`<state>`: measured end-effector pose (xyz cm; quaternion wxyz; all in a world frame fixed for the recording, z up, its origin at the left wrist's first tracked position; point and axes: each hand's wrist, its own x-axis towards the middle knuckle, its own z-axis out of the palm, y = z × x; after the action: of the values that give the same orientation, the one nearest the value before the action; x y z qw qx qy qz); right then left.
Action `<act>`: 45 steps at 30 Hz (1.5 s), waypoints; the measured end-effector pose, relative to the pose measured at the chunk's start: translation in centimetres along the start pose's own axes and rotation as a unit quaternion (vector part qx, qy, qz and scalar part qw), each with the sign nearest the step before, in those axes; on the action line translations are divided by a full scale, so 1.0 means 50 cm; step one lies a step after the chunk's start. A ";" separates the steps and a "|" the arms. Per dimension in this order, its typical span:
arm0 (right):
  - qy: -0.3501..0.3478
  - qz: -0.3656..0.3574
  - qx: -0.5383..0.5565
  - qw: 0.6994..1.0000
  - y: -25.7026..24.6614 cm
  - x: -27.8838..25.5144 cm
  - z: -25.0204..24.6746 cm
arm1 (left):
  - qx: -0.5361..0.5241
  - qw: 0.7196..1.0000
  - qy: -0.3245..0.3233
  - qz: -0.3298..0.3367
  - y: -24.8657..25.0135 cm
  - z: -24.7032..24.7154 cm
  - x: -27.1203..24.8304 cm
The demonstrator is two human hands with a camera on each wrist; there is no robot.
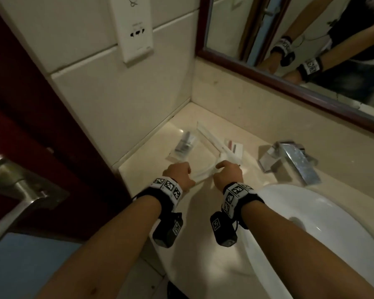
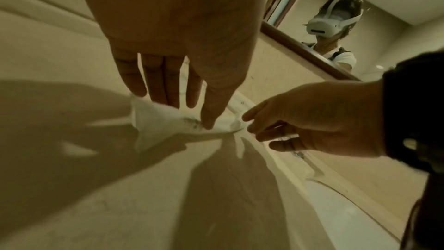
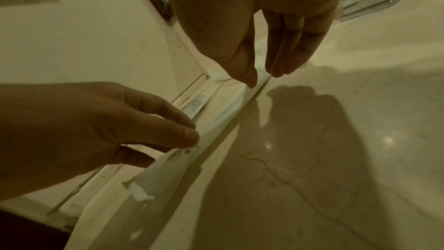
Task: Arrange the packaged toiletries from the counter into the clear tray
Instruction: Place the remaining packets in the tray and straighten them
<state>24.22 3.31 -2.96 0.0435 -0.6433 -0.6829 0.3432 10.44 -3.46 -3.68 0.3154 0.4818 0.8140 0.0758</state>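
Note:
The clear tray (image 1: 203, 156) sits in the counter's back corner with a long white packet (image 1: 212, 139) along its right wall. At its front edge lies a soft white packet (image 1: 203, 176) (image 2: 163, 121). My left hand (image 1: 187, 170) (image 2: 187, 114) hovers over it with fingers straight and the thumb tip touching it. My right hand (image 1: 219, 167) (image 2: 254, 132) (image 3: 263, 77) reaches the packet's other end with loose fingertips; whether it pinches is unclear. A clear packet holding a grey item (image 1: 185, 144) lies left of the tray. A red-and-white packet (image 1: 235, 147) lies to its right.
A chrome faucet (image 1: 289, 160) and white basin (image 1: 311, 223) stand to the right. The mirror (image 1: 289, 61) runs along the back wall. A dark red door (image 1: 30, 126) with a metal handle (image 1: 20, 190) closes the left side. A wall socket (image 1: 136, 33) is above.

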 end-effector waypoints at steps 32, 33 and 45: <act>0.325 0.073 0.493 0.804 0.621 -0.312 -0.577 | -0.457 0.871 -0.127 0.127 0.620 0.224 -0.305; 0.333 0.079 0.484 0.805 0.673 -0.340 -0.596 | -0.471 0.863 -0.131 0.127 0.654 0.252 -0.324; 0.403 0.189 0.496 0.746 1.087 -0.577 -0.721 | -0.407 0.873 -0.208 0.169 0.896 0.499 -0.494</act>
<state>93.28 -11.45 6.93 0.5617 -0.7253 -0.2005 0.3440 66.39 -5.04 6.63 0.6280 0.4458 0.5331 0.3502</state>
